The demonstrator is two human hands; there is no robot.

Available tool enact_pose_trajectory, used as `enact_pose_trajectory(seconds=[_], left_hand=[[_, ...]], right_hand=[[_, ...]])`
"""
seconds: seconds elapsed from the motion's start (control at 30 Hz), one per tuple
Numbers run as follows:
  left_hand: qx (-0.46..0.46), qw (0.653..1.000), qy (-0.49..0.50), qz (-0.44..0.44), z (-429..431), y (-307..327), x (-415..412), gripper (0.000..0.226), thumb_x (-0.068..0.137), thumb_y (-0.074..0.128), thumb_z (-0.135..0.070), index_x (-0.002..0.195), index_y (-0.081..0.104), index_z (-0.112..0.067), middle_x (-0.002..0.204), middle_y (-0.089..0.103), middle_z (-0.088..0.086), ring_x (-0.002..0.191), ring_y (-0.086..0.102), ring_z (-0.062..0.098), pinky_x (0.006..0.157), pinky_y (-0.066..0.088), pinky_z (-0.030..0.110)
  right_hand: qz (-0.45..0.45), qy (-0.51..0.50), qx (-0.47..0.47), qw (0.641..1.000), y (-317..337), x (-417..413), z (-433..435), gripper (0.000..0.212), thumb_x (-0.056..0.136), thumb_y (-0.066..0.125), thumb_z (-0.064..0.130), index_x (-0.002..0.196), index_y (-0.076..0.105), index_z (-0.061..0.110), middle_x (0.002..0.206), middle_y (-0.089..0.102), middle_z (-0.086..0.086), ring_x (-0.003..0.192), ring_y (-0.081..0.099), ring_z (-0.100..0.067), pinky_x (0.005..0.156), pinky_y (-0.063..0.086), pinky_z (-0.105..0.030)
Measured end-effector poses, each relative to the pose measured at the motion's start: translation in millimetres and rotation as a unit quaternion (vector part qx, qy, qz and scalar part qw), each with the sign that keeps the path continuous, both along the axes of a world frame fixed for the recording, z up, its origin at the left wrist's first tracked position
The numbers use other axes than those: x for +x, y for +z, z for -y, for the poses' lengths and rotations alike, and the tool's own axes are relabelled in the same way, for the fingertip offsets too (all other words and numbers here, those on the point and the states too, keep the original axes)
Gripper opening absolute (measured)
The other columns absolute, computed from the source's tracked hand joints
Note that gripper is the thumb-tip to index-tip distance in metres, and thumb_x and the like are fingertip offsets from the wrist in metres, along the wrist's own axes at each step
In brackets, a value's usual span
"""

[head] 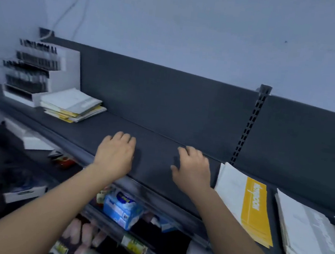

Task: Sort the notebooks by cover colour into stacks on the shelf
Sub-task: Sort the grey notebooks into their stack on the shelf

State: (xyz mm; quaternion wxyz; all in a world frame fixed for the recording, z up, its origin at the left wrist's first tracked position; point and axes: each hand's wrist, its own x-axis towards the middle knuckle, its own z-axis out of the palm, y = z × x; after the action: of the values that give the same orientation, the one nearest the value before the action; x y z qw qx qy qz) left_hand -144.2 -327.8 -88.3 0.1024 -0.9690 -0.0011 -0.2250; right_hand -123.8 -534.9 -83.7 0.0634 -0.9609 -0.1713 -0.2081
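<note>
Nearest, we see a blue pack (120, 207) below the shelf (162, 130). On the shelf, our left grip (114, 154) and right grip (193, 168) rest palm down, fingers loosely bent, holding nothing. Just right of the right grip lies a yellow-and-white notebook (245, 204), then a grey notebook stack (307, 232). Far left, a mixed notebook stack (72, 104) sits beside a pen rack (40, 73).

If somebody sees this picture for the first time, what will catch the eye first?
First the two hands, left hand and right hand, holding nothing over the bare middle of the dark shelf. Next, the yellow-banded notebook just right of the right hand, with a pale stack beyond it. Far left lies a mixed white-and-yellow pile beside a display rack.
</note>
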Motion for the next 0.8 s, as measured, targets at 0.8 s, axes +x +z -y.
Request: enact_pose_trajectory(seconds=[0.8], left_hand=[[0.007,0.994,0.107,-0.004,-274.3,9.6,11.5,0.035,0.089,0.053,-0.024,0.123,0.046,-0.016,0.125,0.053,0.003,0.12,0.045,0.022,0.092,0.038,0.034]], right_hand=[[-0.074,0.09,-0.05,0.992,6.5,50.4,-298.3,0.054,0.094,0.052,0.041,0.139,0.038,0.016,0.142,0.04,-0.007,0.132,0.034,-0.025,0.106,0.029,-0.037]])
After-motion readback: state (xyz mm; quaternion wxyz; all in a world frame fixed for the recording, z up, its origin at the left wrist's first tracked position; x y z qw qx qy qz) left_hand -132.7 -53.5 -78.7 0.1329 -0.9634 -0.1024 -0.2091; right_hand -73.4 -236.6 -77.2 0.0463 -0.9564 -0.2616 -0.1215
